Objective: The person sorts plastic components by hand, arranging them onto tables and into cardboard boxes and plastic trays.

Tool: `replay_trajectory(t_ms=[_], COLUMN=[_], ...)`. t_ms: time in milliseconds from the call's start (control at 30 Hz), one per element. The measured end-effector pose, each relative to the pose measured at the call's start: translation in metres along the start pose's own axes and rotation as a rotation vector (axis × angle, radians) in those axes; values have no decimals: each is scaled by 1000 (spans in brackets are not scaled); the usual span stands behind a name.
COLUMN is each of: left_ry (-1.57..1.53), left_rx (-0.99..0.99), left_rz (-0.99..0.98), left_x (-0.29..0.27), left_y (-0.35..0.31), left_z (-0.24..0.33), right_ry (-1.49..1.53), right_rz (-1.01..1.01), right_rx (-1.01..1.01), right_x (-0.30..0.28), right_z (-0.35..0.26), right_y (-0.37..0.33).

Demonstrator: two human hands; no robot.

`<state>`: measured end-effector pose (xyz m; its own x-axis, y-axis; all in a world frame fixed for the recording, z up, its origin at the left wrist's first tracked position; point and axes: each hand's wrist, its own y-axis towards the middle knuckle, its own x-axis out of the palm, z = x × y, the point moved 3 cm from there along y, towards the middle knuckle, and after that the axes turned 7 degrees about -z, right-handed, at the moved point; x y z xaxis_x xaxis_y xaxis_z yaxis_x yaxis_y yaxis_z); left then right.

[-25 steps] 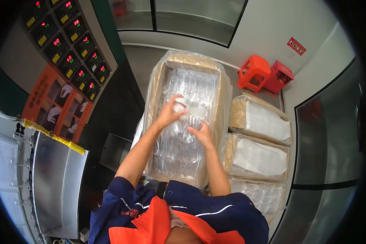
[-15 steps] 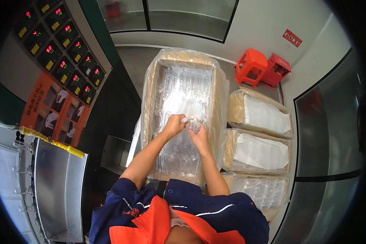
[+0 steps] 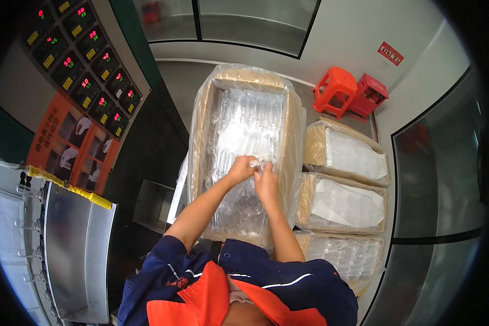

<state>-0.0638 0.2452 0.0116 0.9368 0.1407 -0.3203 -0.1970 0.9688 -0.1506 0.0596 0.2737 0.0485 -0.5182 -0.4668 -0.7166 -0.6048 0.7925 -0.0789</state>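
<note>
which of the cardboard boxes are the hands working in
The big open box in the middle, lined with clear plastic; both the left hand and right hand are over it. The smaller boxes sit to its right, untouched.

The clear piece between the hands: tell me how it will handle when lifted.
The clear piece, pinched by the left hand and right hand, looks thin and see-through, so probably light. Its glossy surface may be slippery. The rows of similar pieces in the lined box hint at thin plastic that could dent; the picture is too small to be sure.
</note>
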Motion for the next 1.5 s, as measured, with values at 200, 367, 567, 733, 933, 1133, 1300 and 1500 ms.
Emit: replay_trajectory(t_ms=[200,367,567,733,933,1133,1300,1500], left_ry=[29,-348,114,317,279,320,-177,118], left_rx=[-51,80,129,-78,-116,-96,198,335], left_rz=[196,45,203,374,442,623,702,325], left_x=[-1,-10,-15,-10,-26,-68,-117,-121], left_y=[6,-1,-1,9,3,-6,2,23], left_z=[12,11,2,-4,8,1,19,26], right_ry=[-17,23,129,-22,-372,-369,281,776], right_rz=[21,69,-68,199,279,189,-27,-397], right_rx=[-76,-197,-216,-239,-102,-72,-129,-318], right_x=[-6,9,4,-2,4,18,13,32], right_z=[9,20,6,-80,-110,-91,-51,-32], right_y=[10,17,75,149,171,169,154,120])
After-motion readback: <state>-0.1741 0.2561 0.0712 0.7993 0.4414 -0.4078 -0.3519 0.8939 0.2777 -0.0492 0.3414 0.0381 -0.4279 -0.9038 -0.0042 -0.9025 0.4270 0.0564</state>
